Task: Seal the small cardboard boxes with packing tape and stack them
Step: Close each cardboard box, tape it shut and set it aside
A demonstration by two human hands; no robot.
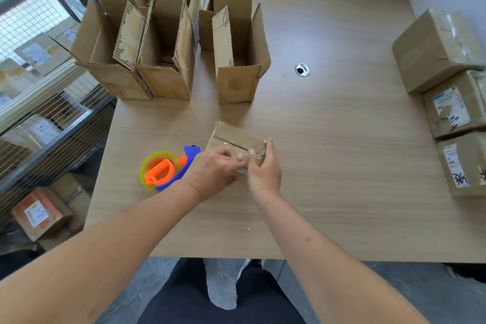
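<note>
Box (234,139) lies flat, long axis running left-near to right-far; both hands, left (213,171) and right (263,169), pinch its near edge.

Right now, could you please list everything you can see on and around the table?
Small box: one, brown, taped, near centre, held by both hands.
Tape dispenser: one, blue and orange with a yellowish roll, left of the small box.
Open boxes: several, brown, flaps up, far left of the table.
Sealed boxes: three, brown, labelled or taped, right edge.
Table: one, light wood, with a metal grommet.
Wire rack: one, holding parcels, left of the table.
Left hand: on the box's near end.
Right hand: on the box's right end.
</note>
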